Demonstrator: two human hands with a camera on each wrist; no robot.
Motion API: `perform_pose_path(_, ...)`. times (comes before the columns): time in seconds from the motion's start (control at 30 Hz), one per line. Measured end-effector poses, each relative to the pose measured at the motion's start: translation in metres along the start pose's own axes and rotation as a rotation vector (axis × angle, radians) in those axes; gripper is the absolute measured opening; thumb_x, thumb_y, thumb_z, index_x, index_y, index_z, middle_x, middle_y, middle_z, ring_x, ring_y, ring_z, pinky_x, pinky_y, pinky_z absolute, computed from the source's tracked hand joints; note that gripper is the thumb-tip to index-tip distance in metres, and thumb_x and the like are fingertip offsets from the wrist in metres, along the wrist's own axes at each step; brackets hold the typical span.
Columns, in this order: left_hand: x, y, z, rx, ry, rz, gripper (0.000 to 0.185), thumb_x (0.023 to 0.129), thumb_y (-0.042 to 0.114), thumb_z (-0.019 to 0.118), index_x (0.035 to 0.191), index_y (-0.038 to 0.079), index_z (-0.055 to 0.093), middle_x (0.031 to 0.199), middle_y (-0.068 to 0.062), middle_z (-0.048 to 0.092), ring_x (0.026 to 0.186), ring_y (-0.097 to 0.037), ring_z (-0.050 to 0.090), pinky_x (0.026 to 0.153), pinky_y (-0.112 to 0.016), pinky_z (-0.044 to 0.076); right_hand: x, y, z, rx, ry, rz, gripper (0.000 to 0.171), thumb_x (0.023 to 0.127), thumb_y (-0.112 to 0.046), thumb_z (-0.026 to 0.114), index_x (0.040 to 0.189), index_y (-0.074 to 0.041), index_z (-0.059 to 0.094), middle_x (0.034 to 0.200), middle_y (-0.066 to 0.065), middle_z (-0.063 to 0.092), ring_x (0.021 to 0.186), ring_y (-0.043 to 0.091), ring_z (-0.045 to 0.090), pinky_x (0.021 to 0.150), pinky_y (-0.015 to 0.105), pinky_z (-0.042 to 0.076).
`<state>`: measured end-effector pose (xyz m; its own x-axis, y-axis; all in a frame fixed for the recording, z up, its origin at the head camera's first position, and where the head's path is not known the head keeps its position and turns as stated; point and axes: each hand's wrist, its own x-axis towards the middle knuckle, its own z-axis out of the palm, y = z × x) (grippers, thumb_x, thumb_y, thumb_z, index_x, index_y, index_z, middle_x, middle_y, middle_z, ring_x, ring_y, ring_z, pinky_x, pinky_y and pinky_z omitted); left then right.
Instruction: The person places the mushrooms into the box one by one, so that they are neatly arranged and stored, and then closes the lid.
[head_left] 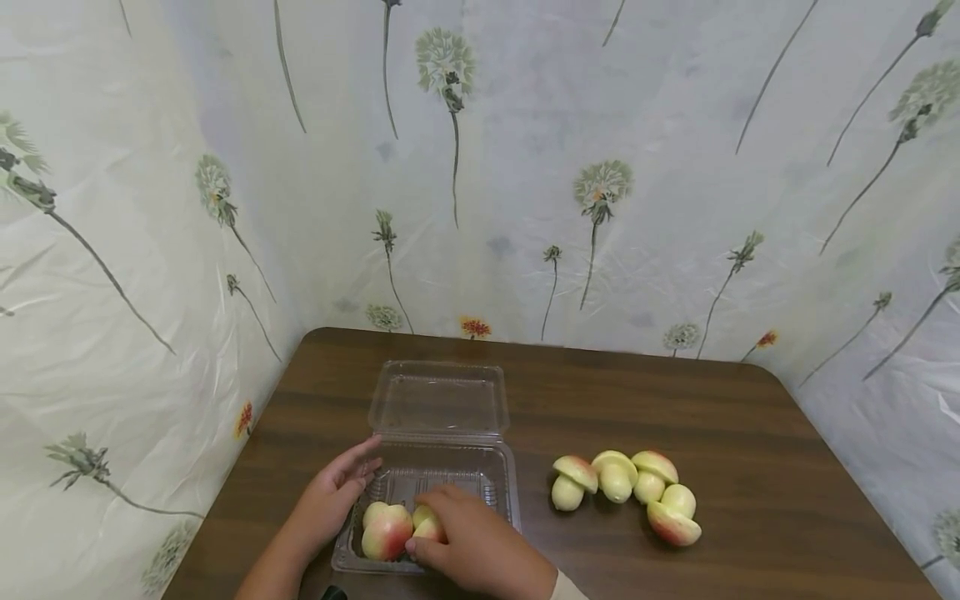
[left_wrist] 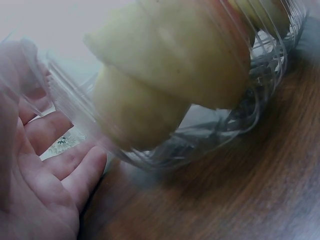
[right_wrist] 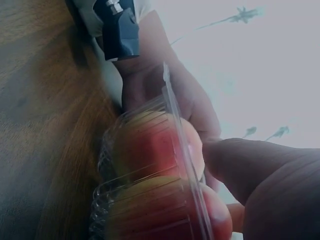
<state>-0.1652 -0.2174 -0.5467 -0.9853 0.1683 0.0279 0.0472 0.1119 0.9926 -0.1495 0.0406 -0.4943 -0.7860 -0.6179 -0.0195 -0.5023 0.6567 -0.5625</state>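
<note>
The left hand [head_left: 333, 492] rests with relaxed, nearly straight fingers against the left wall of the clear box [head_left: 501, 467], holding nothing. Inside, at the front, one bun [head_left: 386, 531] lies just left of the right hand [head_left: 468, 542], whose curled fingers pinch a second bun [head_left: 425, 522]. Five more buns [head_left: 628, 492] lie well right on the table [head_left: 750, 467].

Head view downward; wrist views close on clamshell box [head_left: 438, 467].
</note>
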Motion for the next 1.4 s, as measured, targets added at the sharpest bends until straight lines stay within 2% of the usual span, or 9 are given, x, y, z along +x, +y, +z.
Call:
perform_pose_path(0.17,-0.001,0.002,0.001,-0.004,0.001,0.004,0.054,0.104,-0.003,0.046,0.157,0.004,0.044,0.168,-0.016,0.036,0.147,-0.042,0.045,0.116,-0.032,0.044,-0.002,-0.002,-0.003,0.008,0.035,0.015,0.056,0.098,-0.055,0.065,0.138,-0.016,0.066,0.140,-0.001,0.064,0.131,0.020,0.060,0.105,0.045,0.054)
perform_pose_path(0.43,0.000,0.001,0.001,-0.016,0.012,-0.021,0.054,0.105,-0.003,0.044,0.158,0.006,0.045,0.168,-0.013,0.037,0.148,-0.039,0.045,0.111,-0.019,0.044,-0.012,-0.002,-0.010,0.089,0.096,-0.002,0.049,0.103,-0.052,0.060,0.138,-0.018,0.065,0.139,-0.007,0.062,0.129,0.017,0.059,0.103,0.046,0.055)
perform_pose_path(0.57,-0.001,0.001,0.001,-0.011,0.005,-0.013,0.054,0.105,-0.004,0.043,0.158,0.005,0.044,0.168,-0.015,0.036,0.148,-0.040,0.044,0.114,-0.024,0.044,-0.020,0.002,-0.011,0.141,0.150,-0.033,0.045,0.105,-0.051,0.057,0.136,-0.019,0.065,0.137,-0.010,0.061,0.128,0.016,0.059,0.101,0.045,0.055)
perform_pose_path(0.67,-0.001,0.001,0.001,0.002,-0.001,0.005,0.054,0.104,-0.004,0.043,0.158,0.003,0.044,0.168,-0.017,0.035,0.147,-0.042,0.045,0.117,-0.032,0.044,-0.023,0.007,-0.010,0.184,0.236,-0.064,0.036,0.106,-0.045,0.059,0.132,-0.022,0.066,0.133,-0.011,0.061,0.120,0.014,0.060,0.097,0.040,0.057)
perform_pose_path(0.73,0.000,0.000,0.000,0.007,-0.003,0.014,0.054,0.104,-0.004,0.043,0.158,0.003,0.044,0.168,-0.018,0.035,0.147,-0.043,0.045,0.117,-0.035,0.043,-0.024,0.010,-0.009,0.183,0.333,-0.108,0.029,0.104,-0.037,0.064,0.129,-0.022,0.067,0.128,-0.012,0.062,0.113,0.011,0.061,0.093,0.035,0.057)
perform_pose_path(0.83,0.000,0.000,0.000,0.004,0.000,0.016,0.054,0.104,-0.005,0.043,0.157,0.003,0.044,0.168,-0.017,0.036,0.147,-0.042,0.045,0.115,-0.029,0.045,-0.024,0.016,-0.010,0.155,0.491,-0.198,0.025,0.099,-0.022,0.071,0.123,-0.022,0.069,0.121,-0.011,0.065,0.102,0.009,0.063,0.087,0.030,0.057)
perform_pose_path(0.93,0.000,-0.002,0.000,-0.001,-0.001,0.015,0.055,0.103,-0.006,0.043,0.158,0.003,0.044,0.168,-0.016,0.036,0.148,-0.042,0.044,0.112,-0.021,0.044,-0.024,0.021,-0.012,0.121,0.596,-0.253,0.028,0.095,-0.014,0.074,0.121,-0.021,0.070,0.118,-0.010,0.066,0.099,0.009,0.064,0.085,0.028,0.057)
perform_pose_path(1.17,0.000,-0.004,-0.002,0.005,-0.008,0.013,0.056,0.104,-0.005,0.041,0.159,0.004,0.042,0.168,-0.016,0.034,0.148,-0.043,0.043,0.116,-0.028,0.043,-0.031,0.029,-0.019,0.127,0.668,-0.224,0.030,0.092,-0.010,0.076,0.119,-0.022,0.070,0.116,-0.011,0.067,0.098,0.007,0.065,0.084,0.026,0.058)
perform_pose_path(1.4,0.001,-0.004,-0.001,0.020,0.007,-0.008,0.055,0.104,-0.004,0.042,0.159,0.006,0.043,0.168,-0.014,0.036,0.148,-0.041,0.045,0.115,-0.029,0.044,-0.044,0.042,-0.015,0.120,0.732,-0.209,0.036,0.087,-0.003,0.077,0.118,-0.020,0.070,0.114,-0.008,0.065,0.095,0.012,0.066,0.084,0.021,0.057)
